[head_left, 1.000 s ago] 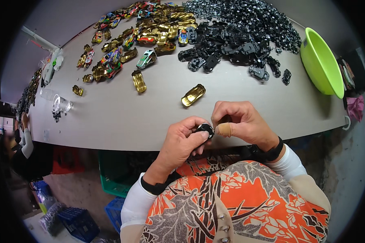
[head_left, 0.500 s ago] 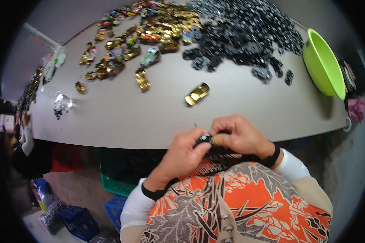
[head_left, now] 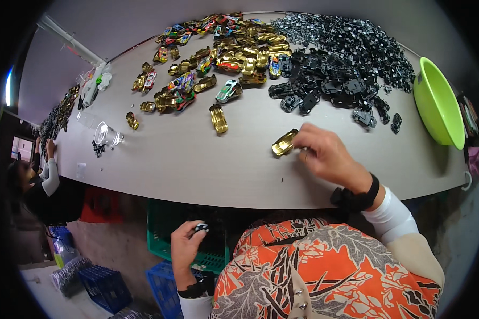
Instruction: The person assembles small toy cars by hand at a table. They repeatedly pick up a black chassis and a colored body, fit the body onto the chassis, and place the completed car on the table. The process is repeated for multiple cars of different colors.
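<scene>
My left hand point(head_left: 184, 245) is drawn back off the table's front edge, above a green crate. Its fingers are closed around a small black toy car point(head_left: 201, 227), of which only a dark, shiny part with a light spot shows. Over the table, my right hand point(head_left: 329, 155) has its fingers curled, with the fingertips at the right end of a gold toy car body point(head_left: 283, 144). The other end of that body stays uncovered. A tiny dark piece point(head_left: 282, 180) lies on the table in front of it. Another gold car body point(head_left: 218, 119) rests farther left.
Gold and coloured car bodies point(head_left: 247, 48) are heaped at the back, beside black chassis point(head_left: 335, 74) and small wheel parts point(head_left: 351, 32). A lime-green basin point(head_left: 436, 103) stands right, a clear cup point(head_left: 109, 134) left. The green crate point(head_left: 159, 228) sits below the edge. A co-worker point(head_left: 48, 181) is far left.
My hands, together on the small dark car before, have separated. The left went back and down with it; the right reached forward to the gold car body. The whole view has shifted somewhat.
</scene>
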{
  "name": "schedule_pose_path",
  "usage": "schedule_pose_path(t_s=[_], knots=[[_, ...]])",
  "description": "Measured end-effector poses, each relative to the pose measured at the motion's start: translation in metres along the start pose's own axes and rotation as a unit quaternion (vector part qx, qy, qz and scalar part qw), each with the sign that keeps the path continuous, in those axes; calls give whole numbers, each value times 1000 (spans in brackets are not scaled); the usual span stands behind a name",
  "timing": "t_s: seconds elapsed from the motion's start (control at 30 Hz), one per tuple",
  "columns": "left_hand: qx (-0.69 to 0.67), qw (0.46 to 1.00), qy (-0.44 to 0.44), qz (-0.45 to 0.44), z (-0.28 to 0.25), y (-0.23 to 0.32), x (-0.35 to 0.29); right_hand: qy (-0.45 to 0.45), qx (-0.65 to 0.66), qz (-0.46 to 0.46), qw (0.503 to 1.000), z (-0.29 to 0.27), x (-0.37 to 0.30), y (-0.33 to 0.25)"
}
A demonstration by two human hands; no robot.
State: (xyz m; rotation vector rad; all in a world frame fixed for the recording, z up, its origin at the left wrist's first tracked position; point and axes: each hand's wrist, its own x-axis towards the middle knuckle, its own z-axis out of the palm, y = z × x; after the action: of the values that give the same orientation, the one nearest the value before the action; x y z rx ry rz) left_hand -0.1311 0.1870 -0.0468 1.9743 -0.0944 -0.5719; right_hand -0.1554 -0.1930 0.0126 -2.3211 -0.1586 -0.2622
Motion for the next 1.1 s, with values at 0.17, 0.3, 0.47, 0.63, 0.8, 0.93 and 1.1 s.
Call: schedule_pose_path(t_s=[0.17,0.3,0.47,0.63,0.8,0.93,1.1], knots=[[46,983,162,73,-2,26,4,46,-83,-79,992,0,16,18],[7,982,71,177,30,92,35,2,-97,-36,995,2,14,29],[194,903,-22,382,111,144,72,84,-12,-1,996,-2,7,20],[207,880,-89,418,169,160,72,244,92,90,961,-19,-11,45],[245,856,-129,437,198,167,70,292,272,200,895,-37,-24,54],[280,859,-137,406,200,173,78,272,283,190,900,-39,-28,57],[280,882,-119,359,195,167,93,173,353,207,896,-43,-40,58]])
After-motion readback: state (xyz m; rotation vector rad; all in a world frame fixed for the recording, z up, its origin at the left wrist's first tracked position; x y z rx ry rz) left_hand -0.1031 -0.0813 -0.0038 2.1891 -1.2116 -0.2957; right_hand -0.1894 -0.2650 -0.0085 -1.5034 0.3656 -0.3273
